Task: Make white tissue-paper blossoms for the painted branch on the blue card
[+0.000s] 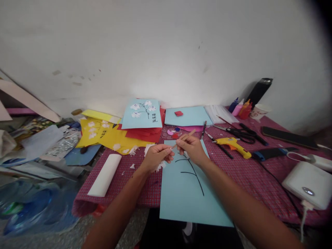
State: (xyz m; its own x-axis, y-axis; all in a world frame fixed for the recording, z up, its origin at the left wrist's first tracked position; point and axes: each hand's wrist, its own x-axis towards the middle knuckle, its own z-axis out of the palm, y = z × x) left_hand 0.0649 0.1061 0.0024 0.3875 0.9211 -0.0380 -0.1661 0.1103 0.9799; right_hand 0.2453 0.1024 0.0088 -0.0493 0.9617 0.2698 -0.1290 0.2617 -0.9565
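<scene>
My right hand (190, 148) pinches a thin tan stick (188, 134) that slants down to the left. Its lower end meets the fingertips of my left hand (158, 156), which are closed on something small and whitish that I cannot make out. Both hands are above the top of a light blue sheet (186, 204) with a black branch drawn on it. White paper scraps (158, 167) lie beside and partly under my left hand. Behind stands a blue card (141, 121) with white flowers, a black branch and writing.
Yellow sheets (114, 140) and a white roll (105, 174) lie left. At right are a yellow glue gun (232, 144), black scissors (242, 135), paint bottles (245, 110), a black flask (259, 91), a paper cup (260, 111) and a white device with a cable (308, 185).
</scene>
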